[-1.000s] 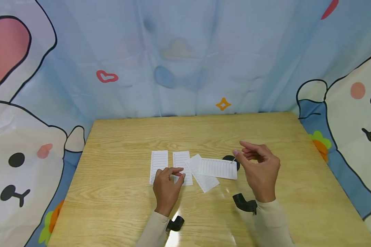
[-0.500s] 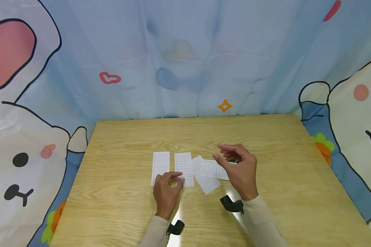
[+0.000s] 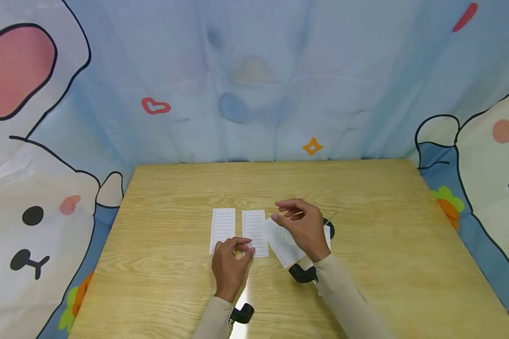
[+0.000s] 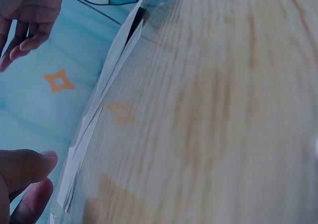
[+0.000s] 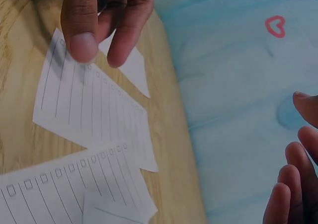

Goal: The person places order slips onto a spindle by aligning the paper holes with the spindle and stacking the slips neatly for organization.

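My left hand hovers low at the near end of two upright lined cards, a left card and a second card. Its thumb and forefinger bow toward each other with nothing between them. Above a slanted white card, my right hand hangs with its thumb and forefinger apart and holds nothing. In the right wrist view, the thumb overlaps a card printed with lines and small boxes. A sideways card is mostly hidden behind the right hand.
A black round object sits right of the right hand, partly hidden, with a thin pale stick by it. The wooden table meets a blue cartoon curtain at the back. Black wrist cameras sit on both sleeves.
My right hand has moved left, from beside the black round object to over the slanted card. The left hand stays nearly still. The view has shifted slightly.
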Demonstrator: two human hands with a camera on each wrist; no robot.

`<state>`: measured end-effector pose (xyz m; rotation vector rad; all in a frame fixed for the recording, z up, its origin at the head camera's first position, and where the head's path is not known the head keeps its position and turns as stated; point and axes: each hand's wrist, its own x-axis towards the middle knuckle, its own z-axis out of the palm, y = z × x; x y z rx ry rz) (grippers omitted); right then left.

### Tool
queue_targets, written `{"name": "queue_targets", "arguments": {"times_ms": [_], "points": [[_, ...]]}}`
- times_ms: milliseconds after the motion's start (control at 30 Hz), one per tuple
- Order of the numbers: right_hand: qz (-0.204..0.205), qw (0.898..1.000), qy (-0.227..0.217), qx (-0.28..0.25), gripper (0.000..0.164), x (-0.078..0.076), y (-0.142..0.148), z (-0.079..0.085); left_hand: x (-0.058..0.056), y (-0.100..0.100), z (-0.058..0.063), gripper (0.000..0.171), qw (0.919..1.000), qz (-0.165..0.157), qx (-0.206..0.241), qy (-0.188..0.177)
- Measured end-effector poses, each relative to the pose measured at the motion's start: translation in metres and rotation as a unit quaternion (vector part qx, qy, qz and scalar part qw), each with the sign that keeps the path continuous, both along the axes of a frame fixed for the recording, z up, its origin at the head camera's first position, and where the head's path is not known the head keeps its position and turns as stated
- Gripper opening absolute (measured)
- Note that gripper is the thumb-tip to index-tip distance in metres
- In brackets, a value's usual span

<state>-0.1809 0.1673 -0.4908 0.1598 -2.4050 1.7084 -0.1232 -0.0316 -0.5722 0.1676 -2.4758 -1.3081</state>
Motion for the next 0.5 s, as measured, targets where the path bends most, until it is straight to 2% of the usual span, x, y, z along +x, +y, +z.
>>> {"name": "queue_targets", "arguments": {"times_ms": [267, 500], "points": [[0.019, 1.0, -0.018, 0.016, 0.03, -0.012, -0.01, -0.012, 0.001, 0.002, -0.003, 0.026, 0.9999, -0.008, -0.008, -0.001], [0.029, 0.997, -0.038, 0.055, 0.036, -0.02, -0.016, -0.02, -0.001, 0.002, -0.005, 0.027, 0.9994, -0.015, -0.032, -0.002]]}}
